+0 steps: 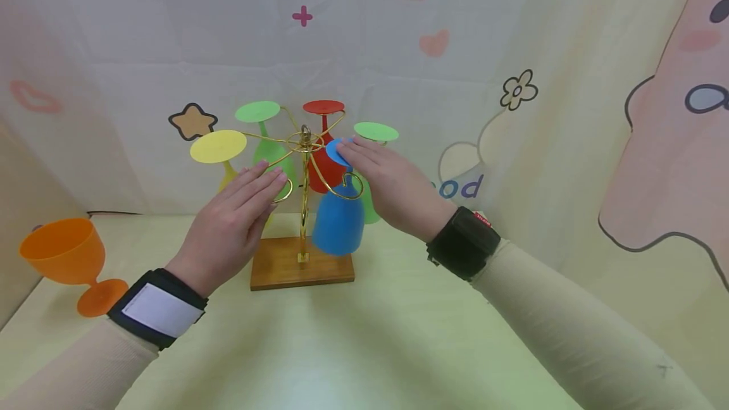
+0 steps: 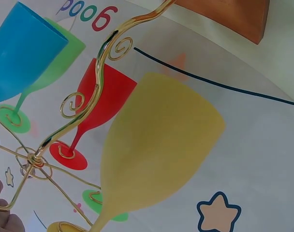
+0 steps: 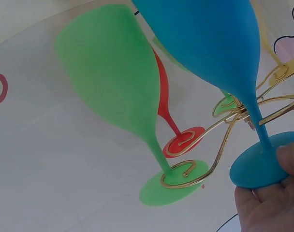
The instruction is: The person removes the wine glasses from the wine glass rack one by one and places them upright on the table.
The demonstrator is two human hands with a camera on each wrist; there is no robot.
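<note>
My right hand (image 1: 393, 176) pinches the base of an upside-down blue goblet (image 1: 338, 220); in the right wrist view, the thumb lies on the blue base (image 3: 258, 164) with fingers under it. Its stem is right at a curled hook (image 1: 353, 188) of a gold wire glass rack (image 1: 304, 201). My left hand (image 1: 230, 217) holds another wire arm of the rack near its curled end, fingertips showing around the wire in the left wrist view. A yellow goblet (image 2: 159, 145), a red goblet (image 2: 103, 99) and two green goblets (image 3: 113, 72) hang upside down from the other arms.
An orange goblet (image 1: 65, 252) leans on its side on the table, left of my left wrist. The rack stands on a wooden base (image 1: 285, 271). Behind it hangs a pale printed cloth (image 1: 353, 49) with hearts, stars and letters.
</note>
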